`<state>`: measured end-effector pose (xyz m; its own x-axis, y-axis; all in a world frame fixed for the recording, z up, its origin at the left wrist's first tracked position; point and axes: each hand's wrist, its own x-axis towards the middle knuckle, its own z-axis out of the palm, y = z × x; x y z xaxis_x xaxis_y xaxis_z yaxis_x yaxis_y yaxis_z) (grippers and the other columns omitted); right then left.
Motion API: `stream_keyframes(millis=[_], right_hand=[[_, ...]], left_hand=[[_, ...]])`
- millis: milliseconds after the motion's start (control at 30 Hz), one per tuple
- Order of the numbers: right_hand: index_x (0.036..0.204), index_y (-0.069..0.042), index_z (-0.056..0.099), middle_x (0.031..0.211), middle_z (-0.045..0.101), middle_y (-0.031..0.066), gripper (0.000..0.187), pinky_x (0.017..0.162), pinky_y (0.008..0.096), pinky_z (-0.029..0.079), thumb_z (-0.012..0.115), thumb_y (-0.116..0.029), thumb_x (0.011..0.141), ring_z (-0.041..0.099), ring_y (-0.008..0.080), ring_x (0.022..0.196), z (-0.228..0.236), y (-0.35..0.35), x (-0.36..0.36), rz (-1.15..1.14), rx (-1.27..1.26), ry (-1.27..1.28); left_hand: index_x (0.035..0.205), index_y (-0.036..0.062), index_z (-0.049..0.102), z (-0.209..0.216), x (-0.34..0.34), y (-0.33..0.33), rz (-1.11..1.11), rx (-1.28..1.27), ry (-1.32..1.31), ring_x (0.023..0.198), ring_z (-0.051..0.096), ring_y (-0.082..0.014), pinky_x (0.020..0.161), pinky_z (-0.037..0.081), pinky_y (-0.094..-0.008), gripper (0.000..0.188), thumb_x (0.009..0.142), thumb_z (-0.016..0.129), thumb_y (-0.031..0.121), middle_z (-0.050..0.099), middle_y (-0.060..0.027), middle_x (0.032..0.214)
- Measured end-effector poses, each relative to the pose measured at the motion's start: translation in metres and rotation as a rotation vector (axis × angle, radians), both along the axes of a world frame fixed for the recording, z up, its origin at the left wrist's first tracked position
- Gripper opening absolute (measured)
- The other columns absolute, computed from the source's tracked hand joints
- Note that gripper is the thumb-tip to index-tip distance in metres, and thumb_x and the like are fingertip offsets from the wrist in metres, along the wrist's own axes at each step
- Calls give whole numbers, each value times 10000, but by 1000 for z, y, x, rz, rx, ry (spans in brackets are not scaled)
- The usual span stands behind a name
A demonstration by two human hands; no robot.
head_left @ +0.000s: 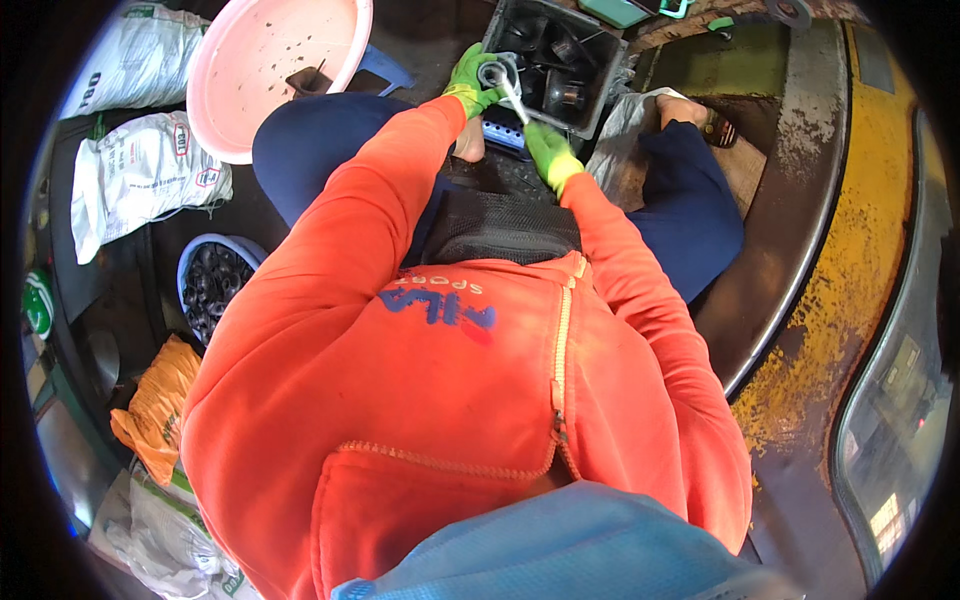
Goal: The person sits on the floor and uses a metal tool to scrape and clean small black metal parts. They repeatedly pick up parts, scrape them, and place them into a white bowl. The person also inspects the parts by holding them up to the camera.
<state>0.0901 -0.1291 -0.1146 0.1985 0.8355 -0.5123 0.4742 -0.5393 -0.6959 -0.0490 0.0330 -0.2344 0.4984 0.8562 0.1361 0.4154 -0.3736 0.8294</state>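
My left hand point(470, 82), in a green glove, is closed around a small dark round part point(491, 73) with a hollow, ring-like end facing up. My right hand point(550, 155), also gloved in green, grips a slim pale tool point(514, 100). The tool's far end meets the round part; whether it is a blade or a brush I cannot tell. Just beyond both hands stands a grey crate point(612, 50) holding several black moulded parts point(565, 95). Below the crate, between my hands, shows a blue perforated plastic piece point(505, 135).
A large pink basin point(235, 60) with dark scraps stands at the far left. Nearer is a blue basin point(183, 262) of black rings. White sacks point(150, 175) and an orange bag point(160, 400) lie along the left. A worn yellow metal frame point(800, 350) runs down the right.
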Motion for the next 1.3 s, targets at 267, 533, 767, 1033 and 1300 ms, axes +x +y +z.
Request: stream_keyframes(millis=[267,533,767,1033,1300], right_hand=[[902,-14,577,933,610,210,435,761,428,431,385,-402,942,571,393,895,-11,-5,2,63,466,-54],[1102,-41,594,1108,587,247,503,875,434,413,357,-455,942,536,413,1061,-20,-3,2,-12,278,87],[1147,-15,579,1199,547,246,558,953,427,383,320,-467,947,496,415,1127,-27,1,3,-35,62,-85],[1047,-27,616,1112,583,249,576,905,480,388,290,-489,937,507,428,1099,-14,2,4,2,35,-101],[1092,-16,606,1135,582,254,601,914,464,385,317,-517,926,499,437,1114,-20,7,2,9,-59,-69]], left_hand=[[1340,62,408,2,0,-4,21,30,134,1290,375,-298,1056,347,-390,904,578,867,229,344,-179,1417],[1272,102,457,-3,1,-2,11,-127,-70,1276,362,-335,1069,313,-401,868,528,869,276,350,-177,1406],[1388,-9,283,2,2,2,11,84,158,1155,506,-228,990,414,-335,1034,566,875,196,498,-134,1274],[1404,-3,239,-21,7,14,-107,-118,-142,1077,534,-214,939,448,-337,984,629,831,132,535,-105,1192],[1351,-19,316,-15,-2,6,-62,-50,-49,1137,503,-234,971,422,-340,955,584,855,165,491,-142,1263]])
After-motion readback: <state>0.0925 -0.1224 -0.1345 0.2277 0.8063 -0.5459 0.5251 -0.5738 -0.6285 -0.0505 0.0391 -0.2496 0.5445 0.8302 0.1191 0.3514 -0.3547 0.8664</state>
